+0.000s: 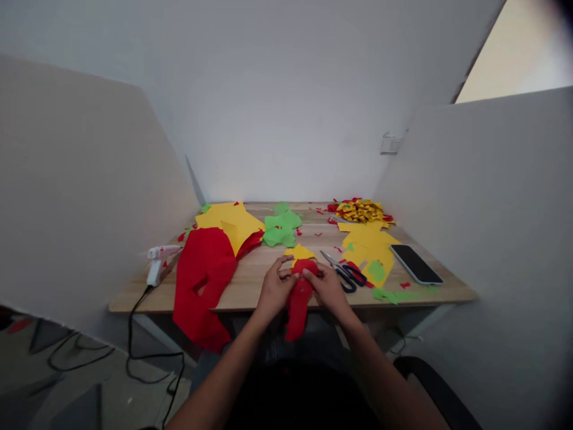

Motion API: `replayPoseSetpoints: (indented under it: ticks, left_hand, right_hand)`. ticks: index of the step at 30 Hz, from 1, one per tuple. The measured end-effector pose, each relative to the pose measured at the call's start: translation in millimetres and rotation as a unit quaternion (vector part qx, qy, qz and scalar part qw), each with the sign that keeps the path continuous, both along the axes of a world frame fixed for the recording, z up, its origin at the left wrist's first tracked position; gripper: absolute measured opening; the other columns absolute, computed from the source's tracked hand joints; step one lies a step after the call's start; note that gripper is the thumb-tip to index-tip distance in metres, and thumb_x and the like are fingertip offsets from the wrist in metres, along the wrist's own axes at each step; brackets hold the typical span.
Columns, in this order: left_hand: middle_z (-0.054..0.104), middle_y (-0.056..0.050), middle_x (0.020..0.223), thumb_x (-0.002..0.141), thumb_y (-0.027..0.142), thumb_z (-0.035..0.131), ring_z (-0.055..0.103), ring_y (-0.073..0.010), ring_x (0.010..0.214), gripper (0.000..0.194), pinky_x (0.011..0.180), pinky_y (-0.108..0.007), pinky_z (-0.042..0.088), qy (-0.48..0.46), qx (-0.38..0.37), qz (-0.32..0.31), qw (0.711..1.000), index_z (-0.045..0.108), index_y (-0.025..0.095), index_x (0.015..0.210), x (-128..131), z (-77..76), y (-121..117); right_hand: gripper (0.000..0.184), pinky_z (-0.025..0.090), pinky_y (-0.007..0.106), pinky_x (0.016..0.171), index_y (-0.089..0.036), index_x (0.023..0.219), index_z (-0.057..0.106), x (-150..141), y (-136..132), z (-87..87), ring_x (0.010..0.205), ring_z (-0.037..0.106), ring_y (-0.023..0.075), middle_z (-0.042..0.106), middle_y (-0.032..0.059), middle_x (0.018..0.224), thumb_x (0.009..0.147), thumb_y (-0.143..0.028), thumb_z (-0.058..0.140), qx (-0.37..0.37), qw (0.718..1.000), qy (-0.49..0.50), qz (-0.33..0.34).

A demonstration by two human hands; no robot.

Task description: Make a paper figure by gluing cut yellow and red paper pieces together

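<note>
Between both hands, at the table's front edge, is a red felt-like strip (299,304), gathered at its top and hanging down over the edge. My left hand (275,286) pinches its upper left side, with the thumb on the front. From the other side my right hand (330,288) grips the top, its thumb close to the left one. A yellow piece (301,252) lies just behind the fingers, partly covered by them. Scissors with dark blue handles (347,276) rest right of my right hand, blades pointing away to the left.
A large red sheet (203,280) hangs over the front edge at left, near a white glue gun (156,263) with a black cord. Yellow sheets (237,221), green pieces (282,227), a ruffled yellow bundle (360,211) and a phone (415,264) lie around. Partitions flank the table.
</note>
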State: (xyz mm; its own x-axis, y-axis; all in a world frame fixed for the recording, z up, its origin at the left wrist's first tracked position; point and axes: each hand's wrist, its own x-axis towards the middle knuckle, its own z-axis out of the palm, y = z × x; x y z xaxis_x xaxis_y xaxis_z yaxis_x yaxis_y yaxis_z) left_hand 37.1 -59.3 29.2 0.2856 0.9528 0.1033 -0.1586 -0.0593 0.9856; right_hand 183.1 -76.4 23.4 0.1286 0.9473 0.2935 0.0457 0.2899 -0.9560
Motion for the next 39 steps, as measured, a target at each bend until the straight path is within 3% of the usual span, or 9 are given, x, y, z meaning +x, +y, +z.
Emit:
replayPoseSetpoints:
  ticks: [7, 13, 16, 20, 23, 26, 29, 34, 39]
  left_hand:
    - [0.072, -0.006, 0.087, 0.067, 0.021, 0.074, 0.069, -0.0182, 0.072, 0.065, 0.068, -0.03, 0.054, -0.017, -0.089, -0.032, 0.995, 0.047, 0.016, 0.125, 19, -0.8, 72]
    - [0.073, -0.01, 0.1, 0.078, 0.014, 0.06, 0.067, -0.0214, 0.094, 0.05, 0.086, -0.034, 0.048, 0.172, 0.041, 0.097, 0.979, 0.053, 0.016, 0.127, 13, -8.9, 112]
    - [0.07, -0.01, 0.111, 0.081, 0.013, 0.055, 0.065, -0.0203, 0.102, 0.053, 0.089, -0.033, 0.047, 0.174, 0.046, 0.067, 0.981, 0.045, 0.019, 0.133, 6, -20.2, 112]
    - [0.065, -0.008, 0.116, 0.08, 0.019, 0.062, 0.061, -0.0217, 0.106, 0.048, 0.091, -0.036, 0.045, 0.229, 0.066, 0.054, 0.97, 0.05, 0.023, 0.127, 4, -27.3, 100]
    - [0.069, -0.007, 0.106, 0.082, 0.021, 0.063, 0.059, -0.0245, 0.101, 0.024, 0.089, -0.039, 0.043, 0.333, 0.132, -0.012, 0.933, 0.066, 0.023, 0.106, 6, -22.5, 98]
    - [0.071, -0.007, 0.1, 0.084, 0.022, 0.062, 0.058, -0.0264, 0.097, 0.01, 0.086, -0.042, 0.042, 0.411, 0.184, -0.074, 0.89, 0.072, 0.023, 0.085, 3, -15.0, 99]
    - [0.071, -0.005, 0.105, 0.086, 0.02, 0.058, 0.057, -0.0264, 0.101, 0.015, 0.088, -0.044, 0.043, 0.444, 0.194, -0.082, 0.871, 0.072, 0.024, 0.082, -8, -10.2, 91]
    - [0.07, -0.003, 0.111, 0.081, 0.012, 0.062, 0.055, -0.0278, 0.109, 0.023, 0.09, -0.045, 0.044, 0.438, 0.191, -0.086, 0.874, 0.07, 0.027, 0.097, -31, -8.2, 67]
    - [0.067, -0.003, 0.093, 0.087, 0.012, 0.057, 0.059, -0.0204, 0.092, 0.015, 0.083, -0.036, 0.048, 0.368, 0.15, -0.02, 0.918, 0.062, 0.024, 0.096, -45, -13.0, 62]
  right_hand:
    - [0.017, 0.04, 0.023, 0.053, -0.017, 0.071, 0.068, 29, 105, 22.6, 0.053, 0.05, 0.0115, 0.062, -0.0036, 0.06, 0.073, -0.034, 0.067, -0.013, 1.0, -0.005, -0.017]
    - [0.01, 0.033, 0.021, 0.046, -0.016, 0.068, 0.065, 36, 184, 17.3, 0.047, 0.044, 0.0088, 0.056, -0.0061, 0.052, 0.068, -0.026, 0.067, -0.052, 0.998, 0.002, -0.022]
    - [0.012, 0.037, 0.021, 0.048, -0.017, 0.073, 0.065, 36, 186, 23.0, 0.051, 0.048, 0.0092, 0.06, -0.0048, 0.06, 0.071, -0.028, 0.067, -0.053, 0.998, 0.014, -0.03]
    - [0.015, 0.046, 0.024, 0.054, -0.019, 0.083, 0.069, 39, 156, 56.5, 0.056, 0.056, 0.0111, 0.066, -0.0022, 0.07, 0.075, -0.031, 0.07, -0.054, 0.997, 0.049, -0.011]
    - [0.013, 0.047, 0.025, 0.054, -0.02, 0.081, 0.07, 45, 137, 85.1, 0.058, 0.06, 0.012, 0.067, -0.0015, 0.07, 0.076, -0.032, 0.073, -0.064, 0.995, 0.079, 0.008]
    - [0.013, 0.047, 0.023, 0.051, -0.021, 0.078, 0.07, 47, 133, 95.0, 0.055, 0.059, 0.0108, 0.065, -0.0028, 0.065, 0.073, -0.033, 0.075, -0.105, 0.988, 0.115, 0.016]
    - [0.014, 0.048, 0.022, 0.05, -0.022, 0.08, 0.069, 43, 140, 76.3, 0.054, 0.06, 0.0108, 0.066, -0.0026, 0.066, 0.076, -0.035, 0.073, -0.166, 0.981, 0.084, 0.047]
    - [0.011, 0.05, 0.024, 0.055, -0.021, 0.088, 0.066, 26, 150, 13.5, 0.067, 0.065, 0.0159, 0.071, 0.0013, 0.078, 0.085, -0.031, 0.063, -0.213, 0.967, -0.116, 0.077]
    - [0.014, 0.049, 0.028, 0.066, -0.023, 0.097, 0.068, 21, 147, -12.8, 0.074, 0.066, 0.018, 0.073, 0.0035, 0.086, 0.088, -0.024, 0.058, -0.181, 0.936, -0.3, 0.042]
